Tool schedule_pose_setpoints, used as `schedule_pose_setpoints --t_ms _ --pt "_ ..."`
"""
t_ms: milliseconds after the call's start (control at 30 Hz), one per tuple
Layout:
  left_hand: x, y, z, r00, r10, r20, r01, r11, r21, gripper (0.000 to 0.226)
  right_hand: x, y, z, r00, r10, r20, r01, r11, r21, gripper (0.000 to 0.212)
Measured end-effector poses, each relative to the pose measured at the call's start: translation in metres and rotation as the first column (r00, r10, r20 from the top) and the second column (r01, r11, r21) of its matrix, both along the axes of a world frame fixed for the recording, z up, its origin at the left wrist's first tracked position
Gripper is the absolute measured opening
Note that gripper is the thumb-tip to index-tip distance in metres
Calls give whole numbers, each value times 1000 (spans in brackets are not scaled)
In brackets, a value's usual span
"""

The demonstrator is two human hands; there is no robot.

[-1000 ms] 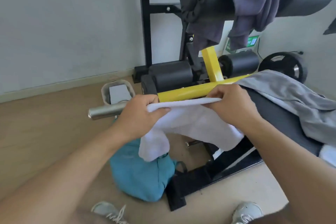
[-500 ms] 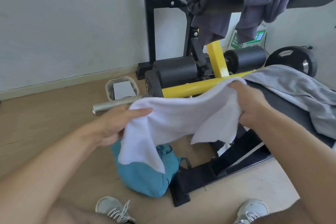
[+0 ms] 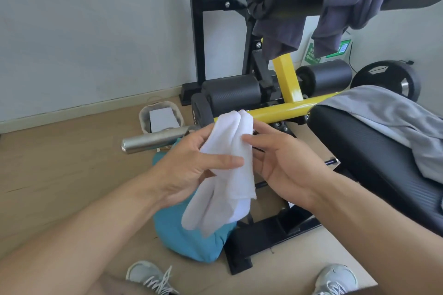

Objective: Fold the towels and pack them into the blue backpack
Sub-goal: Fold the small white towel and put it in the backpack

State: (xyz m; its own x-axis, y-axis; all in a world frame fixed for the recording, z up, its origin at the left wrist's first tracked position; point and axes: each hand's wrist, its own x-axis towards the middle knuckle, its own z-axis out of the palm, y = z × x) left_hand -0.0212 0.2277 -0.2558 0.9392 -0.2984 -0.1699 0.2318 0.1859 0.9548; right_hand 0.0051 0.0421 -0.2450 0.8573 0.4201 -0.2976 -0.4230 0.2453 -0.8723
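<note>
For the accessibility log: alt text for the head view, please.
Two bare hands, left hand and right hand, hold a folded white towel above a blue backpack on the floor beside a black weight bench.

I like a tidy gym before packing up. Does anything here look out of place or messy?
Yes: dark clothing hangs over the bench's upper black roller, and a grey towel lies rumpled across the black bench pad. The white towel, held between left hand and right hand, droops unevenly over the blue backpack.
</note>
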Motion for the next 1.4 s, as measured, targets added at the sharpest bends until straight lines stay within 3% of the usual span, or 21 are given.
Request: schedule_pose_setpoints --t_ms 67,200,233,300,333,400,533,633,733,800,933,1167,1400 --pt "-2 -6 -3 997 68 45 -71 996 63 62 -1 0 1 998 35 48 -36 999 5 41" --pt "7 -12 -2 960 280 -12 -280 959 -52 64 2 -8 4 974 -17 228 14 1000 11 68" --pt "11 -10 -1 940 338 -47 -341 936 -84 65 0 -10 7 937 -8 350 36 997 -73 73" --pt "15 -7 1 905 411 -114 -423 897 -130 68 -6 -13 6 776 116 620 129 933 -336 74" --pt "15 -6 2 901 412 -137 -429 893 -140 67 -10 -13 4 706 193 682 181 881 -437 71" --pt "12 -7 6 919 363 -154 -383 914 -133 60 -19 -11 4 648 271 712 249 808 -534 59" --pt "5 -12 12 953 235 -193 -267 951 -158 50 -26 -12 -2 505 281 816 382 774 -504 34" --pt "6 -15 7 948 254 -192 -280 953 -118 34 -23 -15 -6 495 211 843 455 763 -458 17" --pt "7 -19 0 935 352 -30 -351 935 55 22 -23 -19 -2 458 208 864 525 720 -452 10" --pt "6 -20 -1 916 391 87 -400 906 141 11 -25 -20 1 487 220 845 495 727 -475 7" --pt "3 -20 4 913 384 138 -405 895 189 8 -29 -17 4 612 262 746 375 735 -565 5" --pt "-3 -25 4 953 241 182 -276 939 203 11 -25 -18 5 694 150 704 396 737 -547 12" --pt "-3 -29 2 951 215 222 -256 951 174 14 -21 -24 7 736 97 670 429 698 -573 14"
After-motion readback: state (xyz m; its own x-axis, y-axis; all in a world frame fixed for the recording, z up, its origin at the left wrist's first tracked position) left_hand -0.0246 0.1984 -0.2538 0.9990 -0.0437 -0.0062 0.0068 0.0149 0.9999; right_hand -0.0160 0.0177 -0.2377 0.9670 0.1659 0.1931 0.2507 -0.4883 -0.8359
